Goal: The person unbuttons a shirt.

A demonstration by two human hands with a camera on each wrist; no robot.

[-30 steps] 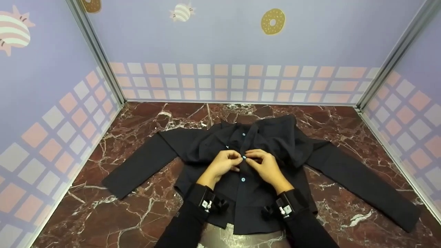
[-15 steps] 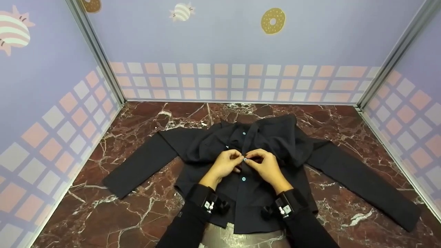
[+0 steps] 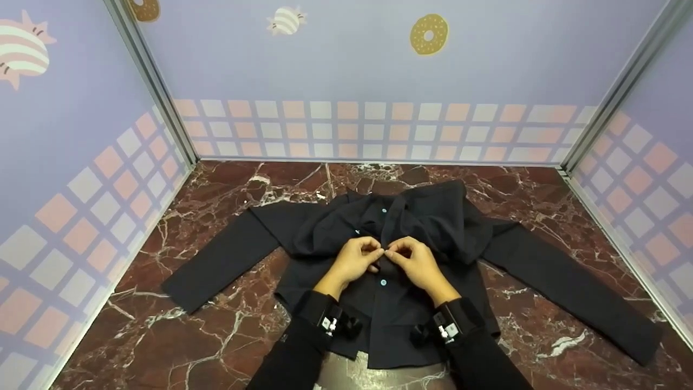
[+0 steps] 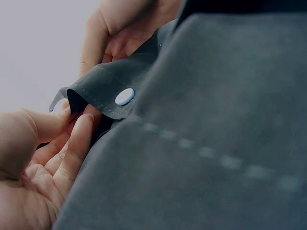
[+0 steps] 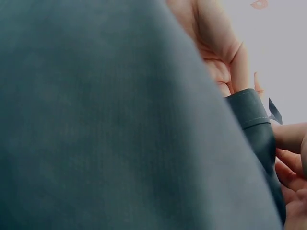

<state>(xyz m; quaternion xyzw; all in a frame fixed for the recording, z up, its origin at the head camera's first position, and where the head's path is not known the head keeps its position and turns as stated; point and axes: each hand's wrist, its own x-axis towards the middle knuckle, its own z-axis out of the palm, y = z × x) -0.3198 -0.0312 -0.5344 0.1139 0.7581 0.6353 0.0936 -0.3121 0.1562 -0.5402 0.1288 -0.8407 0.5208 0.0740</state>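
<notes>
A dark button-up shirt (image 3: 325,233) lies on the marble-patterned tabletop with its front up. At the middle of its front edge, my left hand (image 3: 354,260) pinches the placket between thumb and fingers. Opposite it, my right hand (image 3: 418,264) pinches the same spot, fingertips almost touching. The fingers hide the button there in the head view. A light blue button (image 4: 125,97) shows on the lifted cloth in the left wrist view. Above the hands sits one button (image 3: 384,210), and below them another button (image 3: 383,282). Blurred cloth covers much of the right wrist view.
The shirt's sleeves spread out, one sleeve (image 3: 216,265) to the left and the other sleeve (image 3: 568,292) to the right. Patterned panels surround the tabletop (image 3: 216,346) at the back wall (image 3: 346,65) and both sides.
The middle button, visible between the fingertips earlier, tipped and is now hidden by them. Both hands have drawn slightly closer together; the rest of the shirt stays put.
</notes>
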